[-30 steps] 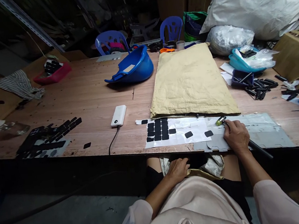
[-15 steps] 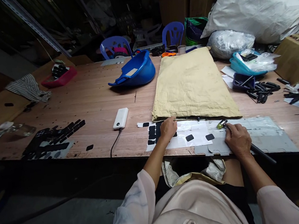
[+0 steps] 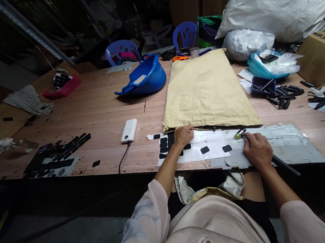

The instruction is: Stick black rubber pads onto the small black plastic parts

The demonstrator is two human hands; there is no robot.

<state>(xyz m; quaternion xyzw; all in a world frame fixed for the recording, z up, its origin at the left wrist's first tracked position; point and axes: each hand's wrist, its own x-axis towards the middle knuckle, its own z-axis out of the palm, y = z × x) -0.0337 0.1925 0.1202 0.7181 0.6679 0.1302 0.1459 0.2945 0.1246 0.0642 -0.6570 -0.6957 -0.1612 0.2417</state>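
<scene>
Over the front edge of the surface (image 3: pixel 100 112), a dark rod (image 3: pixel 285 165) is gripped in the curled right hand (image 3: pixel 258 152); what the bent left hand (image 3: pixel 183 136) holds cannot be told.

A dark-handled tool (image 3: pixel 285 165) — shiny-ended — slants through the right hand (image 3: pixel 258 150).

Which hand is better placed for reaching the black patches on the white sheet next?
Probably the left hand: it is over the white sheet, beside black patches, while the right hand grips a dark-handled tool.
</scene>
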